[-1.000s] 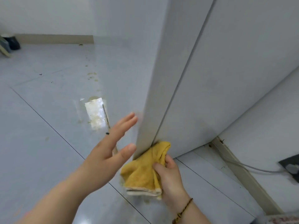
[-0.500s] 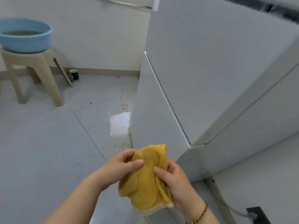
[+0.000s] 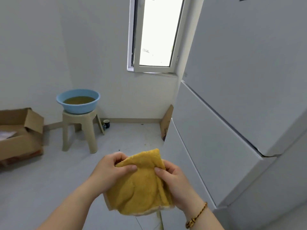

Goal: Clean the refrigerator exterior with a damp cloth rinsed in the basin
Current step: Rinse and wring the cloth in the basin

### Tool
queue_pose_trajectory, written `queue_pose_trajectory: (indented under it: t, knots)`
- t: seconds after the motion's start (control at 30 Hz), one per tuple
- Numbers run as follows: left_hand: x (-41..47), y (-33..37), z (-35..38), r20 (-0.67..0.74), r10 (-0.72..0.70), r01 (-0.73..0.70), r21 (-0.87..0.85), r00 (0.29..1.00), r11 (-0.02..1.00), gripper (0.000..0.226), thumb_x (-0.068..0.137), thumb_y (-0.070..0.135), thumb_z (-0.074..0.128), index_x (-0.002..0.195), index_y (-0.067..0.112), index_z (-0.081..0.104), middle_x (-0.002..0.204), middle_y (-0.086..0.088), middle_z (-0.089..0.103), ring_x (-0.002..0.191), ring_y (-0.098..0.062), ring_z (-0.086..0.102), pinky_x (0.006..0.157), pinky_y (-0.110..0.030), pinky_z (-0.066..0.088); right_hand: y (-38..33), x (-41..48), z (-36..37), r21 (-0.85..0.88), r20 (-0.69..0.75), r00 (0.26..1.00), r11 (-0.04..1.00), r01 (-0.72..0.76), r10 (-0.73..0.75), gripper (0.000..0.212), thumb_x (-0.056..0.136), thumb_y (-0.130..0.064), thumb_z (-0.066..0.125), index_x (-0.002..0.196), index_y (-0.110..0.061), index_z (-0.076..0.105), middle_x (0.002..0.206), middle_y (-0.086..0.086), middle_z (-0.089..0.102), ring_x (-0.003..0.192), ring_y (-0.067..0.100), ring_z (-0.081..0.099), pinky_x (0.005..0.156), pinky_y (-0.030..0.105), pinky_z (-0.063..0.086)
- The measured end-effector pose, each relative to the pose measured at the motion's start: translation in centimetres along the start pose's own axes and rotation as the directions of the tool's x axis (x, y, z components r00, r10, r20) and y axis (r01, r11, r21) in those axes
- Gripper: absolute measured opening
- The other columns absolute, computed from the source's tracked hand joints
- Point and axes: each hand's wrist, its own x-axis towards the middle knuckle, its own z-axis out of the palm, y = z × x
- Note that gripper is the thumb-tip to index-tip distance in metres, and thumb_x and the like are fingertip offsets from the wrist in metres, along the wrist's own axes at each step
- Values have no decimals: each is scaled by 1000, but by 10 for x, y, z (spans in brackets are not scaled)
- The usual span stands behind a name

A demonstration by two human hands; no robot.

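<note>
Has lifted the yellow cloth (image 3: 141, 185) off the refrigerator (image 3: 232, 97) at right, now pinches its top edge with left hand (image 3: 109, 170) and right hand (image 3: 176, 181), fingers curled round it, facing the basin (image 3: 76, 108) far left, probably heading to rinse.
</note>
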Motion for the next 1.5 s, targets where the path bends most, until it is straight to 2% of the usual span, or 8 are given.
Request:
queue_pose_trajectory:
  t: [0.13, 0.33, 0.53, 0.67, 0.93, 1.2, 1.37, 1.5]
  knots:
    - [6, -14, -29, -54, -38, 40, 25, 998, 999, 16, 75, 32, 72, 71, 21, 59, 76, 4, 61, 74, -10, 56, 59, -19, 41, -6, 26, 29, 16, 2, 1000, 1000, -1, 1, 15, 92, -11, 52, 96, -12, 66, 97, 12, 67, 91, 27, 64, 70, 33, 54]
    - [49, -57, -68, 29, -269, 265, 106, 963, 958, 39, 66, 51, 73, 76, 14, 67, 77, 4, 66, 76, -13, 59, 70, -30, 48, -8, 86, 59, -13, -4, 1000, 1000, 5, -5, 20, 92, -8, 47, 96, -15, 65, 96, 8, 67, 90, 24, 64, 72, 33, 55]
    - [131, -96, -105, 196, -274, 322, -277, 941, 905, 60, 40, 50, 74, 85, 10, 71, 85, -2, 74, 80, -14, 68, 70, -21, 50, -10, 194, 66, 145, -23, 997, 987, -64, 68, 19, 93, -9, 47, 95, -13, 65, 93, 10, 69, 86, 26, 66, 65, 33, 55]
    - [212, -112, -130, 126, -320, 339, -493, 939, 801, 59, 45, 40, 76, 92, 5, 69, 93, -10, 72, 88, -24, 68, 77, -30, 52, -19, 298, 77, 201, -15, 991, 971, -130, 136, 18, 93, -11, 48, 102, -8, 62, 99, 15, 67, 90, 31, 65, 68, 39, 55]
    - [344, -162, -199, -114, -444, 239, -712, 889, 660, 21, 81, -5, 55, 98, 6, 63, 79, -6, 72, 73, -19, 67, 56, -23, 55, -27, 477, 115, 179, 90, 970, 954, -239, 226, 12, 88, -9, 54, 99, -10, 59, 98, 14, 66, 89, 30, 64, 70, 39, 55]
    - [508, -257, -311, -201, -552, 186, -804, 809, 565, 20, 89, 2, 51, 102, 15, 59, 97, -8, 64, 88, -22, 61, 67, -30, 48, -8, 674, 219, 70, 51, 961, 959, -276, 273, 10, 92, -11, 51, 98, -14, 59, 101, 9, 63, 94, 25, 60, 72, 34, 52]
    - [611, -313, -374, -202, -607, 258, -770, 769, 584, 29, 95, 7, 43, 121, 15, 53, 113, -11, 59, 99, -25, 58, 79, -36, 48, 5, 781, 285, 88, -50, 930, 929, -360, 365, 11, 94, -14, 49, 96, -19, 58, 106, 7, 60, 103, 27, 56, 84, 40, 49]
    - [682, -354, -409, -142, -628, 354, -722, 765, 594, 27, 94, 9, 46, 117, 19, 54, 123, -12, 56, 109, -27, 54, 88, -38, 46, 16, 853, 315, 112, -104, 906, 910, -399, 410, 14, 94, -13, 48, 92, -21, 59, 106, 6, 61, 102, 25, 57, 79, 35, 50]
